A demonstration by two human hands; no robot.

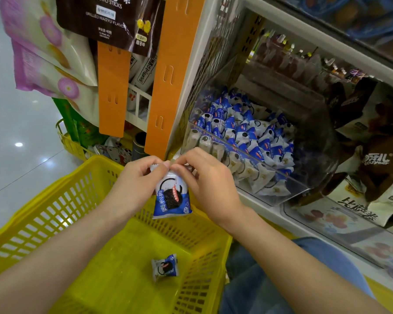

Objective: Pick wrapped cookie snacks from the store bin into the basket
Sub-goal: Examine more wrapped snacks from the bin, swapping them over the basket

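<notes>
The fingertips (162,168) of the left hand (143,180) and of the right hand (205,177) meet at the crimped top edge of one wrapped cookie snack (172,197), both hands pinching it there between thumb and curled fingers so that the packet hangs below them, above the far side of the yellow basket (55,200). The wrapper is white at the top and blue at the bottom, with a dark round sandwich cookie pictured in the middle, a small red label across it and white characters running down the blue band. A second packet of the same kind (165,267) lies alone on the basket floor, tilted, so two are out of the store bin: one held, one in the basket. To the right, the clear bin (288,175) on the shelf holds a heap of the same blue-and-white packets (247,132), too many to count. Behind the basket a second yellow basket (66,141) holds other goods.
</notes>
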